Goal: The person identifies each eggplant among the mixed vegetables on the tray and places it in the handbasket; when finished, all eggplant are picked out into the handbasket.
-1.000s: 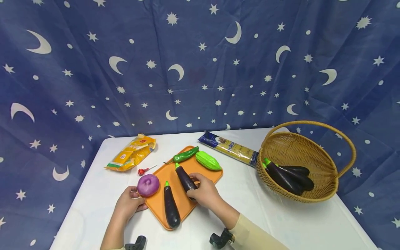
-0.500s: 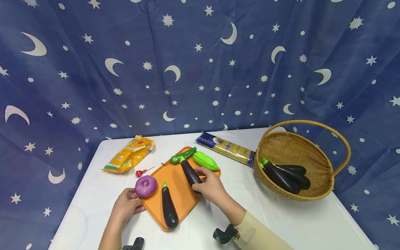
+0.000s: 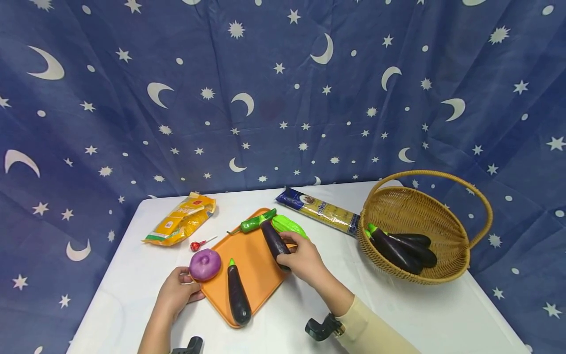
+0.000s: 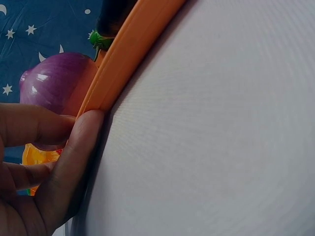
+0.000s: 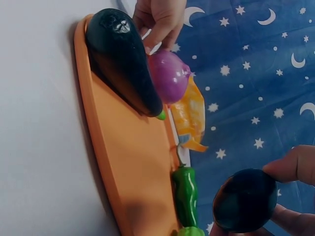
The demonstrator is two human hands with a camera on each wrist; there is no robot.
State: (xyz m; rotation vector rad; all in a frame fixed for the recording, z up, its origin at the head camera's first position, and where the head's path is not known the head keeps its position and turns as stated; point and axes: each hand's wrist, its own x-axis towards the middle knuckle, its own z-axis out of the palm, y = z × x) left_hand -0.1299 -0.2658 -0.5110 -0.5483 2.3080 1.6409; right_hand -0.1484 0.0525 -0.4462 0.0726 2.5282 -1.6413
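My right hand [image 3: 305,258] grips the thick end of an eggplant [image 3: 272,240]. In the right wrist view that eggplant [image 5: 245,200] hangs above the orange tray [image 5: 128,162]. My left hand [image 3: 177,292] pinches the near-left corner of the tray [image 3: 254,258] between thumb and fingers, plain in the left wrist view. A second eggplant [image 3: 239,297] lies on the tray's near part. Beside my left fingers, a purple onion [image 3: 205,264] rests at the tray's left edge. A green pepper [image 3: 254,223] and a ridged light-green vegetable [image 3: 287,225], partly hidden, lie toward the tray's far end.
On the right, a wicker basket [image 3: 446,226] with a tall handle holds several eggplants [image 3: 395,250]. A pasta packet [image 3: 327,212] lies against its left side. Left of the tray are a red lollipop [image 3: 197,245] and a yellow bag [image 3: 181,222]. A starry curtain hangs behind.
The right hand has raised the eggplant off the tray and shifted it slightly right and away. The left hand keeps its place at the tray corner. The head view has shifted a little.
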